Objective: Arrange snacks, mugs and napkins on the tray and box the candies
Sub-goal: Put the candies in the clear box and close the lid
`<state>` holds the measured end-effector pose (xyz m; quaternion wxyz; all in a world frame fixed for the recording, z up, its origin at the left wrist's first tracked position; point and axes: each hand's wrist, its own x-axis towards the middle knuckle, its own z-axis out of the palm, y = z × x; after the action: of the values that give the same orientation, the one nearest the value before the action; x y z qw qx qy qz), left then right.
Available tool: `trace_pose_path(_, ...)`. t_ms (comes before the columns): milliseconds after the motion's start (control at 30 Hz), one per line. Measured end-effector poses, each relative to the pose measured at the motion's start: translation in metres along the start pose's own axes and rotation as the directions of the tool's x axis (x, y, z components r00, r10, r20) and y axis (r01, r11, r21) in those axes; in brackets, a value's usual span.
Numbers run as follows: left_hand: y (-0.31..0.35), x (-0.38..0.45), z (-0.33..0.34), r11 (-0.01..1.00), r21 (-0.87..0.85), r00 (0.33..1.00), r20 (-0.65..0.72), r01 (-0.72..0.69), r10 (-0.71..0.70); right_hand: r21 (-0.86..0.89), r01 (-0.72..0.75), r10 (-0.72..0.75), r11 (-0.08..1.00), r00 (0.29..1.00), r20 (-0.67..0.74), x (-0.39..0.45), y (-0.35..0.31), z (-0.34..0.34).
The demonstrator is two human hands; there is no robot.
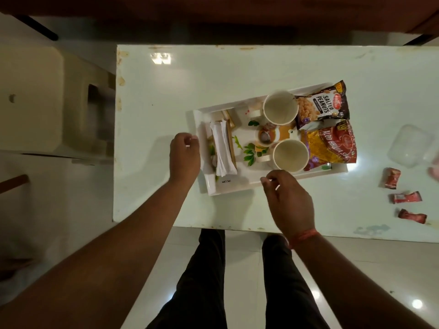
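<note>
A white printed tray point(240, 185) lies on the table. On it stand two cream mugs point(280, 108) point(290, 156), a salted peanuts packet point(324, 104), an orange-red aloo bhujia packet point(332, 144) and a wooden holder with white napkins point(222, 148). My left hand point(184, 155) hovers at the tray's left edge, fingers loosely curled, holding nothing. My right hand point(287, 198) is at the tray's near edge, fingers apart and empty. Three red wrapped candies point(391, 178) point(406, 197) point(412, 216) lie on the table at the right, near a clear plastic box point(409, 144).
The white table point(190, 79) has its near edge point(213, 225) just in front of my legs. A beige stool or chair point(47, 103) stands to the left of the table. Dark wooden furniture runs along the far side.
</note>
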<state>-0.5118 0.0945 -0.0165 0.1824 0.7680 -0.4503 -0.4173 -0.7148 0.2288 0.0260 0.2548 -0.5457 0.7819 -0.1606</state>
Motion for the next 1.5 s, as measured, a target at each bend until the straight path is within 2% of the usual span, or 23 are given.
trace_pose_path(133, -0.012, -0.014, 0.0, 0.996, 0.015, 0.996, -0.011, 0.093, -0.093, 0.0, 0.018, -0.018, 1.0, 0.995, -0.103, 0.024, 0.033, -0.045)
trace_pose_path(267, -0.005, -0.024, 0.003, 0.987, -0.001, 0.987, 0.007, 0.16, -0.16, 0.013, -0.092, 0.093, 0.996, 0.975, -0.201, 0.073, 0.084, -0.081)
trace_pose_path(367, 0.004, -0.024, 0.003, 0.95, -0.104, 0.956, 0.049, 0.294, -0.291, 0.076, -0.203, 0.215, 0.976, 0.952, -0.217, 0.112, 0.124, -0.095)
trace_pose_path(400, 0.005, -0.022, 0.003, 0.924, -0.161, 0.938, 0.071, 0.346, -0.338, 0.095, -0.253, 0.266, 0.963, 0.946, -0.184, 0.124, 0.14, -0.093)
trace_pose_path(467, 0.008, -0.018, 0.005, 0.869, -0.262, 0.907, 0.119, 0.421, -0.404, 0.172, -0.379, 0.385, 0.909, 0.923, -0.002, 0.144, 0.157, -0.094)
trace_pose_path(567, 0.014, -0.014, 0.007, 0.808, -0.357, 0.883, 0.171, 0.468, -0.436, 0.354, -0.616, 0.485, 0.703, 0.78, 0.395, 0.153, 0.159, -0.093)
trace_pose_path(633, 0.017, -0.011, 0.008, 0.786, -0.369, 0.868, 0.184, 0.496, -0.461, 0.407, -0.677, 0.453, 0.614, 0.724, 0.521, 0.153, 0.154, -0.093)
trace_pose_path(800, 0.022, -0.004, 0.007, 0.77, -0.36, 0.85, 0.243, 0.527, -0.468, 0.51, -0.688, 0.501, 0.517, 0.726, 0.471, 0.154, 0.144, -0.089)
trace_pose_path(1033, 0.033, 0.002, 0.013, 0.751, -0.386, 0.844, 0.261, 0.536, -0.468, 0.533, -0.695, 0.507, 0.483, 0.718, 0.476, 0.145, 0.142, -0.096)
trace_pose_path(1500, 0.065, 0.024, 0.037, 0.809, -0.275, 0.847, 0.283, 0.52, -0.449, 0.563, -0.728, 0.58, 0.391, 0.67, 0.463, 0.139, 0.162, -0.11)
